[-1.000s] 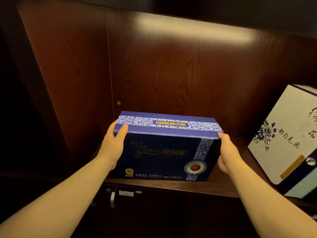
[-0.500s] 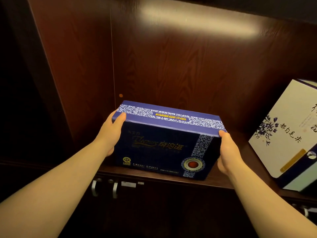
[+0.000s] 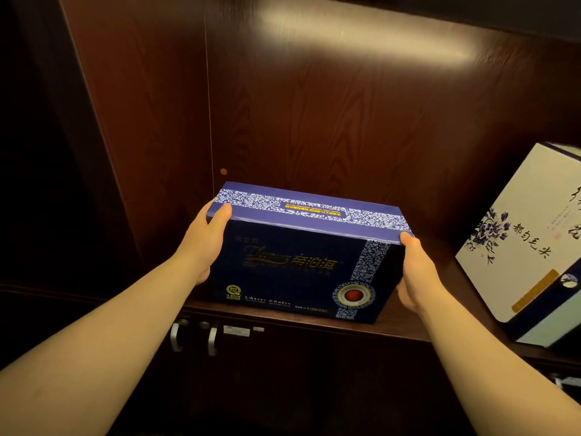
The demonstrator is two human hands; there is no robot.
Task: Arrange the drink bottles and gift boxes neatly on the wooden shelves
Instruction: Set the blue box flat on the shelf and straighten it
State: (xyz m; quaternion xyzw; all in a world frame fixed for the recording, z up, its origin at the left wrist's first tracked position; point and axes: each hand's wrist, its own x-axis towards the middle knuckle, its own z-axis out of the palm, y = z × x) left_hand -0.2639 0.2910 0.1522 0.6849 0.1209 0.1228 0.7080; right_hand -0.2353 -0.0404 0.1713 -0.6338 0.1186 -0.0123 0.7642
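A dark blue gift box (image 3: 298,265) with a white floral band and gold lettering stands on the wooden shelf (image 3: 405,328), near its left end. My left hand (image 3: 204,243) grips the box's left end, thumb on the top edge. My right hand (image 3: 415,272) grips its right end. The box sits slightly turned, its right end nearer to me. A white gift box (image 3: 522,243) with a blue flower print and black calligraphy leans on the shelf at the far right.
The dark wood side panel (image 3: 141,121) rises just left of the blue box, the back panel (image 3: 345,105) behind it. Below the shelf edge are cabinet doors with two metal handles (image 3: 191,336). A gap separates the two boxes.
The blue box, held in both hands, has turned slightly, its left end going deeper toward the back corner. The view has drifted downward, showing more of the cabinet handles.
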